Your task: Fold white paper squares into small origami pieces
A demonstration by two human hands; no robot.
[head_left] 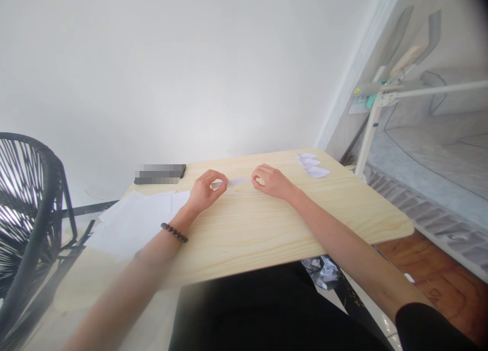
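My left hand [208, 191], with a dark bead bracelet on its wrist, pinches a small folded piece of white paper [237, 181] between thumb and forefinger. The paper juts out to the right, over the wooden table [236, 234]. Just past its free end is my right hand [272, 181], its thumb and forefinger closed into a ring. A narrow gap separates it from the paper, and I see nothing in its fingers. Several folded white paper pieces [316, 172] lie in an overlapping row at the table's far right.
White paper sheets [133, 218] are spread on the table's left, partly under my left forearm. A dark, pixelated object [160, 174] lies at the back left. A black woven chair [49, 188] stands left; a white metal frame [368, 142] stands right. Crumpled material [322, 272] shows below the table edge.
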